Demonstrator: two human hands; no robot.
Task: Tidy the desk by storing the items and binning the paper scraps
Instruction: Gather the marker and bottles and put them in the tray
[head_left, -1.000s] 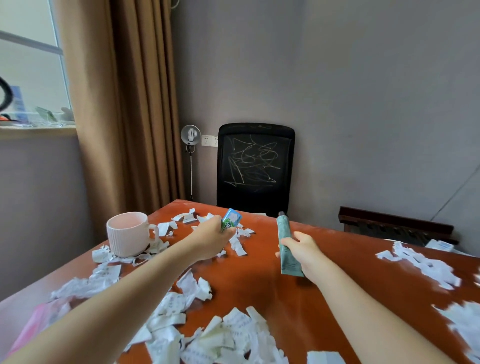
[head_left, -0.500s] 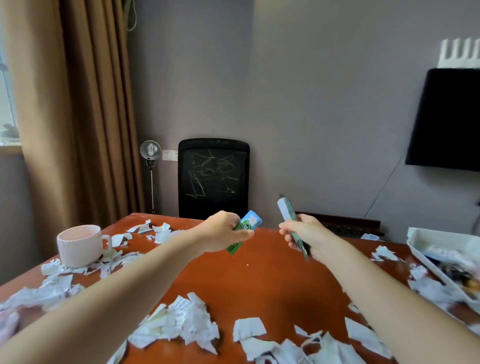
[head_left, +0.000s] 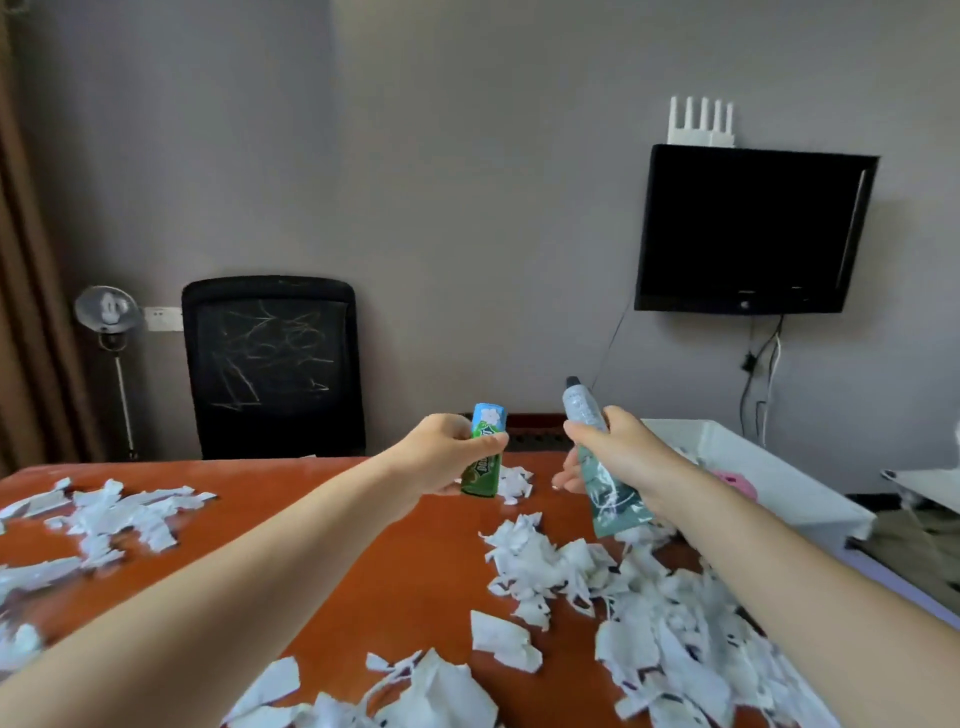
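Observation:
My left hand (head_left: 441, 457) grips a small green and blue box (head_left: 483, 457), held upright above the orange-brown desk (head_left: 363, 561). Just to its right, my right hand (head_left: 618, 457) grips a grey-green tube (head_left: 602, 483) with its dark cap pointing up. Both are raised over the far middle of the desk. Torn white paper scraps (head_left: 550, 566) lie in heaps across the desk, to the left, in front and to the right. A white storage tray (head_left: 769, 467) stands at the desk's right end, beyond my right hand, with something pink inside.
A black office chair (head_left: 270, 364) stands behind the desk's far edge. A small fan on a stand (head_left: 106, 312) is at the left by the curtain. A black screen (head_left: 748, 228) hangs on the wall at right, cables below it.
The view has swung right: the pink mug has left the frame and the white tray and screen have come in. Both hands moved right with the box and the tube still held.

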